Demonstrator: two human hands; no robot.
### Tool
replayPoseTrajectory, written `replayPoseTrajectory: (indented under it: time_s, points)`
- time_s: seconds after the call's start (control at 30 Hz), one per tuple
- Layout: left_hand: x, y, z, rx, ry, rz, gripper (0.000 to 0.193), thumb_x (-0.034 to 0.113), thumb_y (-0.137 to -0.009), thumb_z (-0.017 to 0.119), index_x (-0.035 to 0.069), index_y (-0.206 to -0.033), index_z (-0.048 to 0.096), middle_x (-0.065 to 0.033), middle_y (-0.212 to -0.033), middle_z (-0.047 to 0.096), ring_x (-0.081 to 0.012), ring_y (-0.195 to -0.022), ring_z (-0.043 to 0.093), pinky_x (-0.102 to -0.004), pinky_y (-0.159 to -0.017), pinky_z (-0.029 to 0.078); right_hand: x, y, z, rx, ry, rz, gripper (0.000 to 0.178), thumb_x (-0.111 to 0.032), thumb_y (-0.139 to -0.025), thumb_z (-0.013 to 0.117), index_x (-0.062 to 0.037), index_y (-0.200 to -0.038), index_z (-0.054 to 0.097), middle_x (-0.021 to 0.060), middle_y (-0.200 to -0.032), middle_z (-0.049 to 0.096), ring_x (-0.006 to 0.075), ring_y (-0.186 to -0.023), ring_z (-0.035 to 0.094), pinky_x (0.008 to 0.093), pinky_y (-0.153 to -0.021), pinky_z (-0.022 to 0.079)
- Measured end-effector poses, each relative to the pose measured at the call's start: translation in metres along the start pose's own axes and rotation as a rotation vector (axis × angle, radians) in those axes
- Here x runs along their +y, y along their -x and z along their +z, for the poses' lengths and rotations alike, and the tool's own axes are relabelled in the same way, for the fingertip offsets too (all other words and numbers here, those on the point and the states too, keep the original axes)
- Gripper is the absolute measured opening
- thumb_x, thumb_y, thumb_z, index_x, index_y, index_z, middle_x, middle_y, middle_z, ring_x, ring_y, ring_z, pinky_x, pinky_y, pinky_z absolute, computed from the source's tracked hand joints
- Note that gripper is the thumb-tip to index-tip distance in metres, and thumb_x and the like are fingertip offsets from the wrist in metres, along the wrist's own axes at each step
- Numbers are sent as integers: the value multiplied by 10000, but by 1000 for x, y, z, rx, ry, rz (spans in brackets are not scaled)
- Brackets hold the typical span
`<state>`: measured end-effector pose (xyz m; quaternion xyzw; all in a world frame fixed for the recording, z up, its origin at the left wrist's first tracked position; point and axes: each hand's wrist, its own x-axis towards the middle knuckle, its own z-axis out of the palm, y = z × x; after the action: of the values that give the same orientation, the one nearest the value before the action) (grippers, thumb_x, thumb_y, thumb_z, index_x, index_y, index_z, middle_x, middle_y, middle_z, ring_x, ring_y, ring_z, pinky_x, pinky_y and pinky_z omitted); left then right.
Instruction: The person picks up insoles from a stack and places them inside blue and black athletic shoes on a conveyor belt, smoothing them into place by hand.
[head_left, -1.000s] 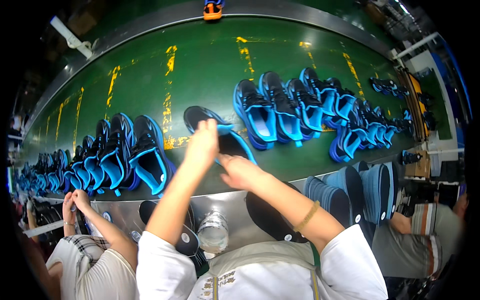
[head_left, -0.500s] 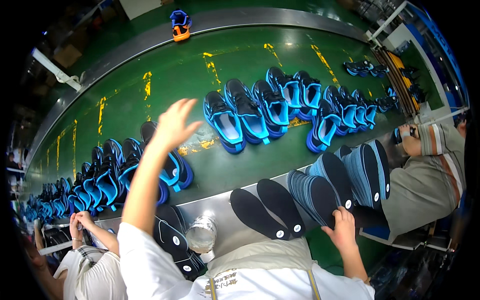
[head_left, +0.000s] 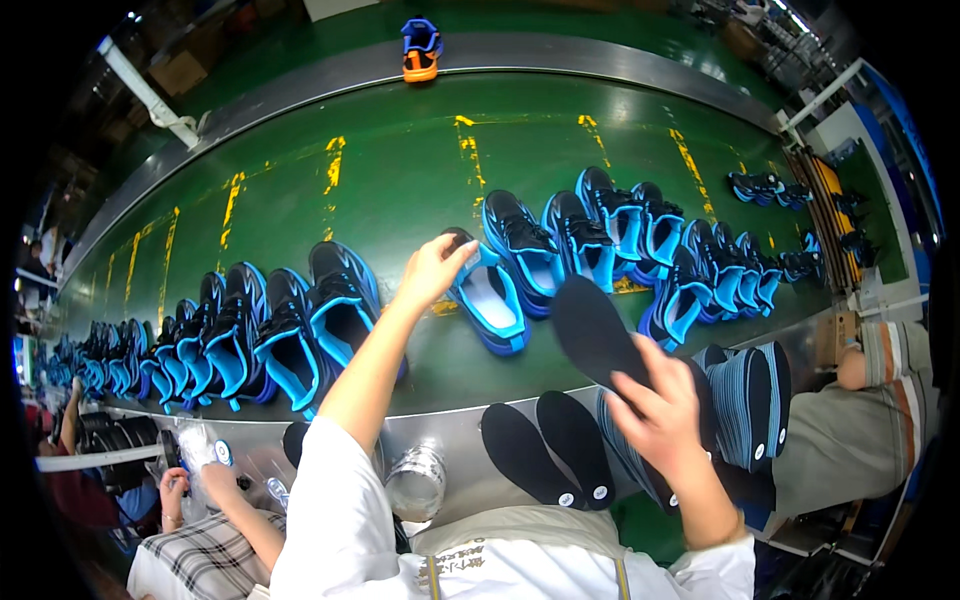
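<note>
Left hand (head_left: 432,270) is reaching out over the green belt (head_left: 400,160), centre of frame, arm nearly straight, fingers pinching the heel rim of a blue shoe (head_left: 490,295). Grip is narrow, closed on that rim. The shoe is lying on the belt with its opening facing up and the inside looking bare.

Right hand (head_left: 660,410) is hanging lower right of centre, elbow bent, wrist tilted up, holding a black insole (head_left: 595,335) by its heel end. Fingers are wrapping the lower part; the toe end is pointing up-left toward the shoe, not touching it yet.

Progress, as a judgement: insole is picked and shoe is steadied, but insertion isn't started. Shoes (head_left: 280,330) at centre left are sitting in a tight row, more shoes (head_left: 640,235) are bunching at upper right; can't tell which already have insoles.

Supply on the metal table (head_left: 455,445) at lower centre: two loose black insoles (head_left: 545,450) lying side by side, a striped stack of insoles (head_left: 750,395) standing on edge at right. Plenty left.

Another person's plaid sleeve (head_left: 195,555) is showing lower left, a second co-worker sitting at the right edge. One orange-and-blue shoe (head_left: 420,50) is sitting alone at top centre.
</note>
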<state>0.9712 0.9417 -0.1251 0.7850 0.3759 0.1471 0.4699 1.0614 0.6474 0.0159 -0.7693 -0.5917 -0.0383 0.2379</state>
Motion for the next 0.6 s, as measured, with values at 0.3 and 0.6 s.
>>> replayPoseTrajectory:
  time_s: [0.3, 0.6]
  points:
    - [-15, 60, 18, 209, -50, -122, 472, 408, -767, 610, -7, -993, 603, -152, -665, 610, -238, -625, 604, -323, -579, 457, -18, -48, 135, -429, 177, -248, 89, -86, -665, 546, -26, -677, 611, 133, -933, 573, 243, -830, 529, 324, -699, 430]
    - [-19, 54, 8, -11, 176, -169, 392, 366, -785, 618, -21, -853, 616, -61, -611, 563, -90, -586, 496, -257, -529, 392, -15, -46, 196, -465, 112, 55, 164, -135, -760, 538, -12, -861, 578, 206, -1052, 511, 314, -859, 552, 402, -743, 470]
